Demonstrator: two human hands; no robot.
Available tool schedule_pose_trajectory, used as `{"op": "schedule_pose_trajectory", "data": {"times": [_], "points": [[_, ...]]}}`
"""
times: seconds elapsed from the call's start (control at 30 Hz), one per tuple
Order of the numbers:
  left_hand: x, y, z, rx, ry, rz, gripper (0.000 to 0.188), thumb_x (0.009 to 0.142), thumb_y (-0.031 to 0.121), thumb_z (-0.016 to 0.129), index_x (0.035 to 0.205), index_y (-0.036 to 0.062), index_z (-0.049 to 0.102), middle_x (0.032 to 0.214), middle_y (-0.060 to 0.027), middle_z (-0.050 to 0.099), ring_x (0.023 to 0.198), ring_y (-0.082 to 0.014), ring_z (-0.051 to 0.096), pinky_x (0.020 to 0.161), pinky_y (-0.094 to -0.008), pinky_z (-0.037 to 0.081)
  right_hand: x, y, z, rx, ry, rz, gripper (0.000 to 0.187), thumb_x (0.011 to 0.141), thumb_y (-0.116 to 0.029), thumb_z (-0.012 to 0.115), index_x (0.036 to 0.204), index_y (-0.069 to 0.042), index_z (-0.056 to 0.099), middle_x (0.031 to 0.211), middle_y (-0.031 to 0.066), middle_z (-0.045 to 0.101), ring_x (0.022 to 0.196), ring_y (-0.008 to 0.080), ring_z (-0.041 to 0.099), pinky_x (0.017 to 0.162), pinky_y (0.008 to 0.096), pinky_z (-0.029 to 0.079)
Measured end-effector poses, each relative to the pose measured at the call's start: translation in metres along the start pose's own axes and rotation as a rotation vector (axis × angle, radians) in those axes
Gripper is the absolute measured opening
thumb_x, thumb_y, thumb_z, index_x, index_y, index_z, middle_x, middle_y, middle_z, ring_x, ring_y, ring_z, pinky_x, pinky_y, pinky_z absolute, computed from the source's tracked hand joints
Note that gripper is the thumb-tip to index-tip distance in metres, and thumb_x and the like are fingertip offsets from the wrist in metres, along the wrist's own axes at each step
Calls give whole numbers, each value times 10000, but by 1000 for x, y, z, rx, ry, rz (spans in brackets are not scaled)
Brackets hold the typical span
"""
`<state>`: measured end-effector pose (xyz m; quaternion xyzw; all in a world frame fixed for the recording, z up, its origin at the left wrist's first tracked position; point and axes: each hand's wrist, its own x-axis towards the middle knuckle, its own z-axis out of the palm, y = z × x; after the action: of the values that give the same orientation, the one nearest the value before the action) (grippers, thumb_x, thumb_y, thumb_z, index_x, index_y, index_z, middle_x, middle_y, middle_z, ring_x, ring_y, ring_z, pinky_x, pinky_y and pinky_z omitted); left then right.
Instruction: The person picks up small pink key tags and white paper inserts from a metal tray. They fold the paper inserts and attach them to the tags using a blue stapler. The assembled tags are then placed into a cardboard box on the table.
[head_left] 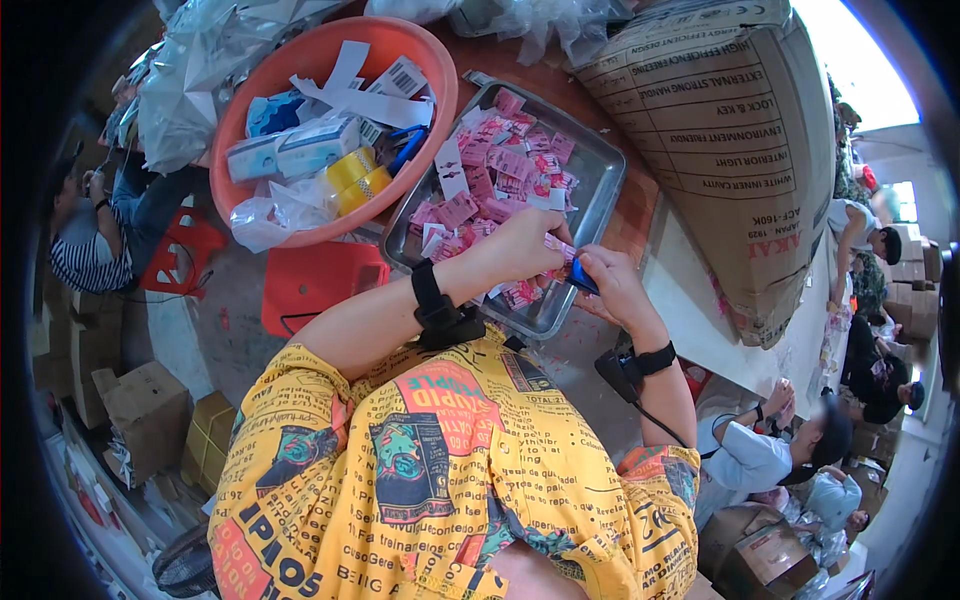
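Over the near side of a metal tray (pixel 598 185), my left hand (pixel 522 245) is closed on a small pink printed card (pixel 557 252). My right hand (pixel 615 285) grips a small blue tool (pixel 582 277) between thumb and fingers, its end touching or very close to the card. Exactly what kind of tool it is stays hidden by the fingers. A heap of similar pink cards (pixel 510 165) fills much of the tray, with a white card (pixel 451 170) among them. Both wrists wear black straps.
Left of the tray, an orange basin (pixel 445 75) holds boxes, paper strips and yellow tape rolls (pixel 355 180). A red stool (pixel 318 283) stands below it. A large brown carton (pixel 710 140) rises at the right. Other people sit at the left and right edges.
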<state>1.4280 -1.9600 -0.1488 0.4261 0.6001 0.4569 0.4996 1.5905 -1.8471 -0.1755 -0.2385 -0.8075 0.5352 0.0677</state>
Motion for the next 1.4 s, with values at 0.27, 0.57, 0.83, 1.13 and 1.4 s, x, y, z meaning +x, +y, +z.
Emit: {"op": "schedule_pose_trajectory", "data": {"times": [0.27,0.57,0.83,1.13,1.4], "points": [[2,-4,1,-34,3,-25,157,776,60,549,886,-51,544,641,-100,589,459,-148,577,403,-251,449,0,0,1,-59,14,29,403,865,-414,472,857,-37,617,557,53,508,470,142,510,467,291,384],[14,-14,-10,265,-35,-23,357,782,294,624,877,-50,632,700,-86,609,628,-116,574,573,-273,456,0,-5,-1,-328,41,-74,373,880,-408,437,909,-97,639,738,124,612,725,315,584,620,385,431],[20,4,-19,330,-261,-150,400,711,339,695,823,-42,644,606,-53,546,575,-102,471,543,-290,393,-2,-9,-3,-359,64,-15,363,901,-374,385,917,-116,639,785,124,623,762,325,584,638,411,439],[35,-17,3,402,-177,-58,408,634,303,754,834,-38,654,644,-85,607,596,-110,531,572,-289,432,-1,8,-2,-568,211,-233,316,877,-319,409,786,-96,613,687,110,597,656,311,574,584,408,437],[45,-52,26,319,-146,-200,326,646,212,720,850,-36,661,701,-50,624,617,-75,521,563,-276,432,3,47,5,-659,137,-129,369,884,-347,394,738,-107,634,705,111,624,651,310,598,584,431,469]]}}
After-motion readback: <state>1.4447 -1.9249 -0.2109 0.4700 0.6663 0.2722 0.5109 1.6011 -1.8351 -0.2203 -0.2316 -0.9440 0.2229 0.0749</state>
